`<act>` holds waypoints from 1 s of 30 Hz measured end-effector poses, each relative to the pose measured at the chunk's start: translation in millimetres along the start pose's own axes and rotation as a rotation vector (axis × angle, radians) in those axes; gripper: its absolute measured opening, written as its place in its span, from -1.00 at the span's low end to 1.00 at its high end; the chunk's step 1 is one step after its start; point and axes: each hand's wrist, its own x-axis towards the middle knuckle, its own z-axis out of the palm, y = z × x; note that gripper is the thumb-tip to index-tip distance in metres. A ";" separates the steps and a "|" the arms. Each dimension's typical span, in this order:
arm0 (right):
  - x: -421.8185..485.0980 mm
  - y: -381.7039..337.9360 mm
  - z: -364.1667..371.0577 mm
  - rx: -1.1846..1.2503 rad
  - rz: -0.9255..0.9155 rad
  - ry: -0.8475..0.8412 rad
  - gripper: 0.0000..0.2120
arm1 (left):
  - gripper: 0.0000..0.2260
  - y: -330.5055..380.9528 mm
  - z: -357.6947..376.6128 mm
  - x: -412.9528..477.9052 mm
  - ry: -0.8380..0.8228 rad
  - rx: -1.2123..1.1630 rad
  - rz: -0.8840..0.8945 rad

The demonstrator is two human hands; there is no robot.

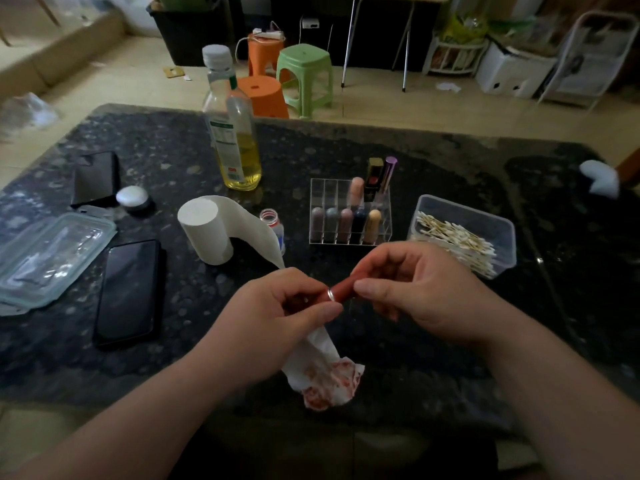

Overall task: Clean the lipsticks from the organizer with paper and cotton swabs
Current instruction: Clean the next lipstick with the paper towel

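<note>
Granite tabletop (433, 161) before plastic stools (304, 77), red lipstick (341, 291) gripped between both hands, left hand (277, 313) also clutching stained tissue (325, 375), right hand (412, 289) pinching tube's far end

Both hands (277, 313) (415, 289) grip a red lipstick (341, 291) over stained paper (325, 372).
</note>
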 end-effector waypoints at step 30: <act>55.0 -21.7 -18.5 -0.586 -0.139 0.536 -0.86 | -0.62 22.8 -13.2 55.2 0.006 0.105 -0.219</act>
